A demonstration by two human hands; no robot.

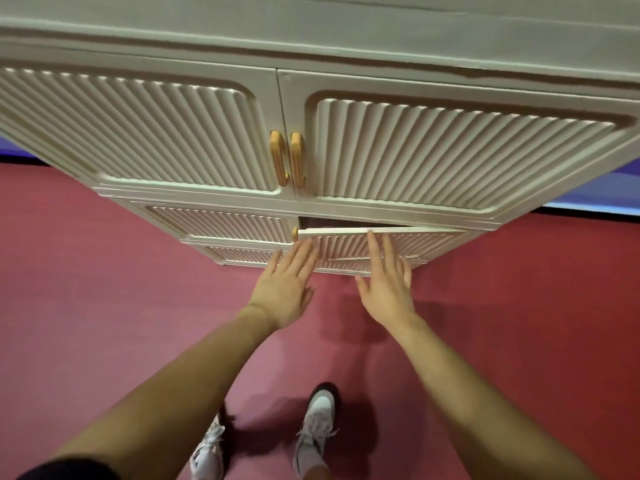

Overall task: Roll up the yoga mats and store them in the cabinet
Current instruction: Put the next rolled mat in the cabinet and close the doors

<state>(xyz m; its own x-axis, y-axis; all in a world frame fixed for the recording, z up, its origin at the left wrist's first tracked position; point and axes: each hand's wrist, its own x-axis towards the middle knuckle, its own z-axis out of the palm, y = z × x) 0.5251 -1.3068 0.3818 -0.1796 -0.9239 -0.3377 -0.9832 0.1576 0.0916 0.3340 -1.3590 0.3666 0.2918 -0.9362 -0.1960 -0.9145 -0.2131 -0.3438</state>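
Observation:
A cream cabinet (311,43) with ribbed doors stands right in front of me. Its two upper doors are closed, with orange handles (287,157) side by side. The lower right door (353,245) stands slightly ajar, with a dark gap above its top edge. My left hand (285,285) reaches toward that door's left end with straight fingers. My right hand (388,278) has straight fingers against the door's face near its top edge. No yoga mat is in view.
The red floor (104,271) spreads around the cabinet. My two feet in white sneakers (318,427) stand close below my arms. A blue strip (595,195) shows behind the cabinet at the right.

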